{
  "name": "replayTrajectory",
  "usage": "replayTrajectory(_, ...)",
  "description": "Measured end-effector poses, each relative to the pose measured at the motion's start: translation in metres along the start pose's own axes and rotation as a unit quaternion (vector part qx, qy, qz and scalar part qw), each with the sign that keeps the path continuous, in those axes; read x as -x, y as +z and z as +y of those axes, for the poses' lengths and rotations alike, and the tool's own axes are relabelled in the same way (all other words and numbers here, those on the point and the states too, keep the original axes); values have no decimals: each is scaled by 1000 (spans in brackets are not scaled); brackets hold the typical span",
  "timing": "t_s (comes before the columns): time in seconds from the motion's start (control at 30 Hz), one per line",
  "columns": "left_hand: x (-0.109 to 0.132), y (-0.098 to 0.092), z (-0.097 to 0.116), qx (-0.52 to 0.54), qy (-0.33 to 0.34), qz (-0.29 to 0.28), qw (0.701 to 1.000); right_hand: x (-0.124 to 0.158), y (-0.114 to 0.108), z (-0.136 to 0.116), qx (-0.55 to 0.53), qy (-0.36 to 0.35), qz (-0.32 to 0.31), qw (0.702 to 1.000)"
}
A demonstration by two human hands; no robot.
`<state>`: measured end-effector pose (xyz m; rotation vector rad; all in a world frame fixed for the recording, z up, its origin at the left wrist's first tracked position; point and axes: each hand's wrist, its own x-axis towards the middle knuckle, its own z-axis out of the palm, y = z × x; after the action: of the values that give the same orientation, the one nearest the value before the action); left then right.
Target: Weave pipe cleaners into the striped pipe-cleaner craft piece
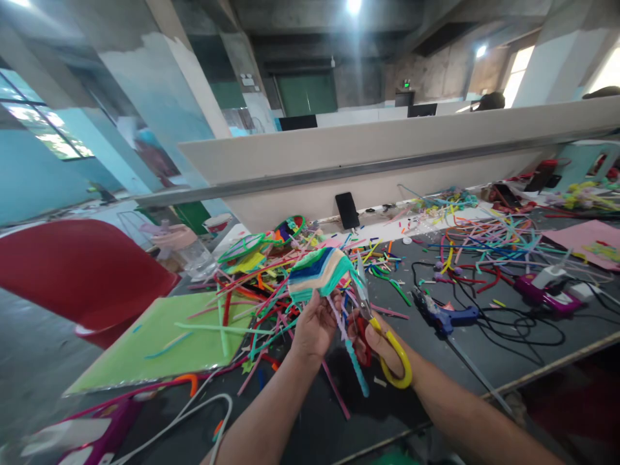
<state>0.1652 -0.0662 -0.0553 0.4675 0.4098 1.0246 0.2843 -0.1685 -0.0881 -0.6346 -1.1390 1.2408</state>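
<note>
My left hand (314, 326) is closed on a striped pipe-cleaner piece (317, 274) in teal, cream, dark blue and green, holding it up over the table. A lilac and light-blue twisted stem (356, 365) hangs down beside that hand; where it joins the piece is hidden. My right hand (382, 339) grips a pair of scissors (400, 361), with one yellow and one red handle. The scissor blades point up and away from me, close to the right edge of the striped piece. Whether the blades touch it I cannot tell.
Loose pipe cleaners (465, 242) litter the dark table. A blue glue gun (450, 316) and a purple power strip (547, 294) with cables lie right. A green sheet (145, 342) and a plastic jug (186, 252) are left. A phone (347, 210) leans against the partition (300, 200).
</note>
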Motion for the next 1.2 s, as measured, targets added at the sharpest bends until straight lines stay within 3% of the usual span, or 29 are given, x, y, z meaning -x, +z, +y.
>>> replayTrajectory(0.17, -1, -3, 7, 28, -11, 41, 999, 2, 2, -1, 49, 19, 9, 999)
replayTrajectory(0.27, -2, -9, 15, 57, -49, 34, 997, -1, 0, 3, 91, 48, 72, 992)
replayTrajectory(0.37, -3, -15, 20, 57, -98, -2, 994, -7, -5, 6, 66, 49, 159, 984)
replayTrajectory(0.53, -3, -15, 10, -64, -155, 16, 986, -9, -15, 0, -30, -30, 210, 977)
replayTrajectory(0.7, -3, -12, 3, -177, -144, -16, 974, -6, -21, -6, -22, -107, 259, 960)
replayTrajectory(0.97, -10, -17, 9, -215, -120, 6, 969, -3, -21, -11, -11, -91, 276, 957)
replayTrajectory(1.2, -11, -20, 4, -192, -98, -26, 976, -3, -24, -13, -41, -62, 257, 964)
